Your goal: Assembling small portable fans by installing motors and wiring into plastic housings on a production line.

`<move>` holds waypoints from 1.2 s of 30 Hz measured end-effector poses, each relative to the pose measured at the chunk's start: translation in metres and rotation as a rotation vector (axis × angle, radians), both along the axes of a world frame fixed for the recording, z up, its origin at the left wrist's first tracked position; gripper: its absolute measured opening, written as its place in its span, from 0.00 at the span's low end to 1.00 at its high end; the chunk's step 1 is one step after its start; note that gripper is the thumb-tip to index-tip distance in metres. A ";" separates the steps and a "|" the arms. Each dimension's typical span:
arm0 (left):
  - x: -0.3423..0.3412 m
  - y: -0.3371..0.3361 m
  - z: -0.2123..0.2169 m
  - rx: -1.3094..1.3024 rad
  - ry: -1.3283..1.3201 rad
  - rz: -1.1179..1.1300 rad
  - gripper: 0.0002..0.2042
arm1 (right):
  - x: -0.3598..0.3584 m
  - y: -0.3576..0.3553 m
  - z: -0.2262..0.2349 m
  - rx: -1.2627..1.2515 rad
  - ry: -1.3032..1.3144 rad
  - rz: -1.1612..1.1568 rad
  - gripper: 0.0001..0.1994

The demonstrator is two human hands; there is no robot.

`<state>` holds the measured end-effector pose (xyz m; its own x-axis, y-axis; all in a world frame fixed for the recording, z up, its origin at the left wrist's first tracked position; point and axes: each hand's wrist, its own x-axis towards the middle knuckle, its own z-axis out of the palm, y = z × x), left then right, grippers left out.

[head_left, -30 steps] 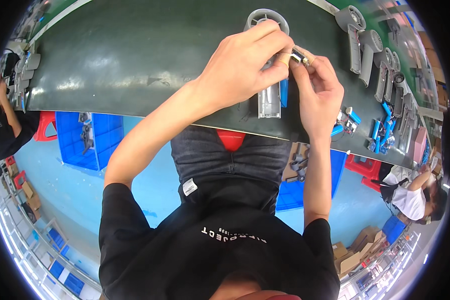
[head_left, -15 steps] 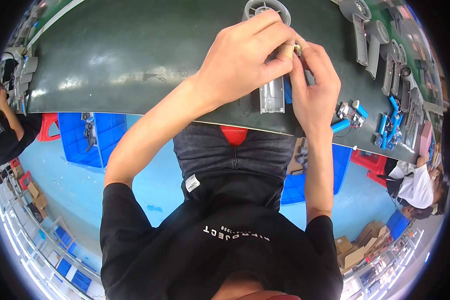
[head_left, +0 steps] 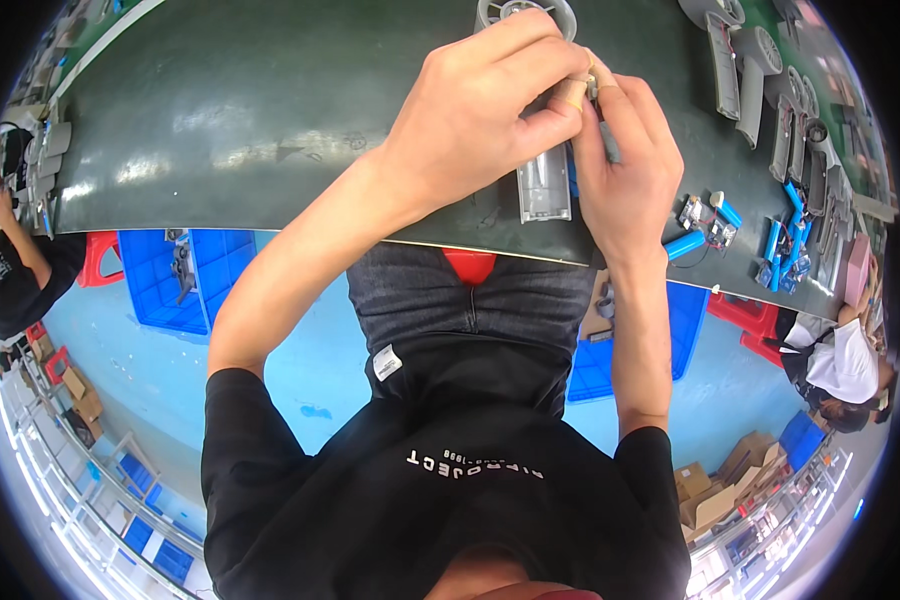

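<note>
Above the green table, my left hand (head_left: 490, 105) and my right hand (head_left: 628, 155) meet fingertip to fingertip. Both are closed in a pinch around a small pale part (head_left: 592, 88), too covered by fingers to name. Some fingertips wear beige covers. Beneath the hands lies an open grey plastic housing, its handle half (head_left: 545, 188) pointing toward me and its round spoked ring (head_left: 566, 18) at the far end. My hands hide the middle of this housing. A bit of blue shows beside the handle, mostly behind my right hand.
To the right on the table (head_left: 270, 120) lie blue cylindrical cells with small circuit boards (head_left: 710, 222), more blue cells (head_left: 796, 235), and a row of grey housings (head_left: 760, 85). Blue crates (head_left: 155, 290) stand below the table edge. Co-workers sit at both sides.
Both hands stay pinched together over the housing, with only slight finger movement. The whole view has shifted a little.
</note>
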<state>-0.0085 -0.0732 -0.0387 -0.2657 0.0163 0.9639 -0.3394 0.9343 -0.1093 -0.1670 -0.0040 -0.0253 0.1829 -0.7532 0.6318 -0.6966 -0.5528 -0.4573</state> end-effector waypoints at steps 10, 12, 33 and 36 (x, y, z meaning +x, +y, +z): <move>0.002 -0.006 -0.004 -0.084 0.004 -0.061 0.09 | 0.000 0.000 0.000 -0.042 0.014 0.024 0.14; 0.004 0.006 0.010 -0.103 0.009 -0.074 0.09 | -0.002 0.000 -0.002 -0.048 0.025 0.026 0.14; 0.036 -0.052 0.069 1.307 -0.068 0.117 0.26 | -0.130 0.034 0.056 0.339 -0.108 -0.374 0.10; 0.062 -0.133 0.058 1.217 -0.021 0.170 0.25 | -0.153 0.038 0.060 0.354 -0.071 -0.433 0.09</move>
